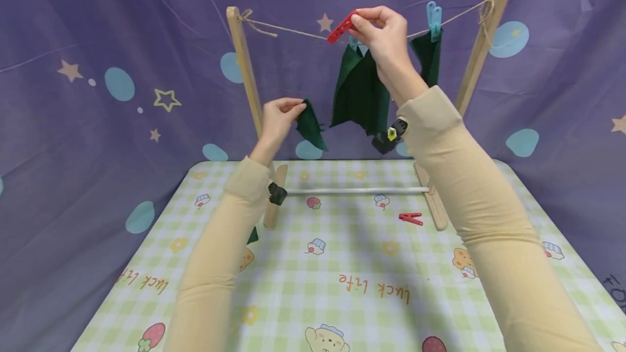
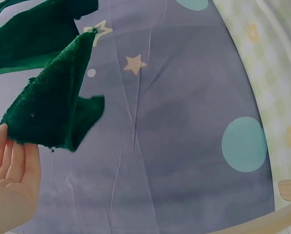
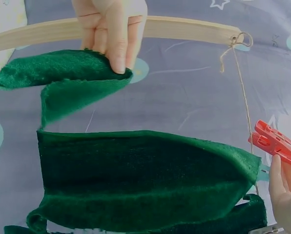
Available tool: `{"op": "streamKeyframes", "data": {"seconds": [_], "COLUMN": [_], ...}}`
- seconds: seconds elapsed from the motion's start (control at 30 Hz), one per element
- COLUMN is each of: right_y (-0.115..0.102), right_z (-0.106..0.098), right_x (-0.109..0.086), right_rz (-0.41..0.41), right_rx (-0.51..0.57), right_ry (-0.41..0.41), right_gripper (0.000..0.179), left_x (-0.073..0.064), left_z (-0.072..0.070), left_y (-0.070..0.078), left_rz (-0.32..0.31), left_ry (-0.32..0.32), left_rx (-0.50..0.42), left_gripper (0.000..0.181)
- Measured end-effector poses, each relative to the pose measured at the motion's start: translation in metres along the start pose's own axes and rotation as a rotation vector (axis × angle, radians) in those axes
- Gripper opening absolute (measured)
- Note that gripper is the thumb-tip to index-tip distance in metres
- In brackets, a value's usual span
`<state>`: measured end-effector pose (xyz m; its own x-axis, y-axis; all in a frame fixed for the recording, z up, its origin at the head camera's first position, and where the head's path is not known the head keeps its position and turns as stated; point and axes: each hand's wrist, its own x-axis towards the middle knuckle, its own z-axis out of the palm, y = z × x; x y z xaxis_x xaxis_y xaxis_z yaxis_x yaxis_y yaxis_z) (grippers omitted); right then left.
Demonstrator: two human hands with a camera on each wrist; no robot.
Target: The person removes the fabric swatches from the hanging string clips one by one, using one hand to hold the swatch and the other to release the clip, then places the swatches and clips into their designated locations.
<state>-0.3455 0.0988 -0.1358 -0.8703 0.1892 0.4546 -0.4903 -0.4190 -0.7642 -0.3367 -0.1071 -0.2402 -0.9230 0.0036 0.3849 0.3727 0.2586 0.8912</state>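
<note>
My left hand (image 1: 277,124) pinches a small dark green cloth (image 1: 310,126) by its upper corner, thumb against fingers, and the cloth hangs folded below the string line. In the left wrist view the cloth (image 2: 50,97) spreads up and away from the fingertips. Up at the string (image 1: 293,30), my right hand (image 1: 386,42) holds a red clothespin (image 1: 340,29) between thumb and fingers. In the right wrist view the clothespin's tip (image 3: 275,141) overlaps the string. Just below hangs a larger green cloth (image 1: 359,91), its blue clothespin partly hidden by the right hand.
Another green cloth (image 1: 429,56) hangs at the right under a blue clothespin (image 1: 434,18). Wooden posts (image 1: 246,69) carry the string, joined low by a white rod (image 1: 352,190). A red clothespin (image 1: 411,218) lies on the checked tablecloth (image 1: 313,287); a green scrap (image 1: 252,236) shows beside the left sleeve.
</note>
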Motion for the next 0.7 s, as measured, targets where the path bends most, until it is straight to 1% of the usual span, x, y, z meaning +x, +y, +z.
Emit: {"op": "streamKeyframes", "data": {"seconds": [0.13,0.27,0.5,0.7], "right_y": [-0.016,-0.022,-0.021,-0.016], "right_z": [0.004,0.002,-0.007,-0.018], "right_x": [-0.019,-0.025,-0.033,-0.043], "right_rz": [-0.002,0.008,0.015,-0.043], "right_rx": [0.020,0.016,-0.004,-0.039], "right_ry": [-0.011,-0.040,-0.071,-0.090], "right_gripper": [0.008,0.007,0.010,0.009], "left_x": [-0.001,-0.002,-0.007,-0.011], "left_z": [-0.002,-0.004,-0.007,-0.009], "left_y": [-0.003,-0.006,-0.010,-0.011], "left_rz": [-0.013,-0.021,-0.034,-0.029], "left_ry": [-0.004,-0.007,-0.033,-0.045], "left_rx": [-0.007,-0.005,-0.010,-0.009], "left_gripper": [0.024,0.024,0.025,0.026]}}
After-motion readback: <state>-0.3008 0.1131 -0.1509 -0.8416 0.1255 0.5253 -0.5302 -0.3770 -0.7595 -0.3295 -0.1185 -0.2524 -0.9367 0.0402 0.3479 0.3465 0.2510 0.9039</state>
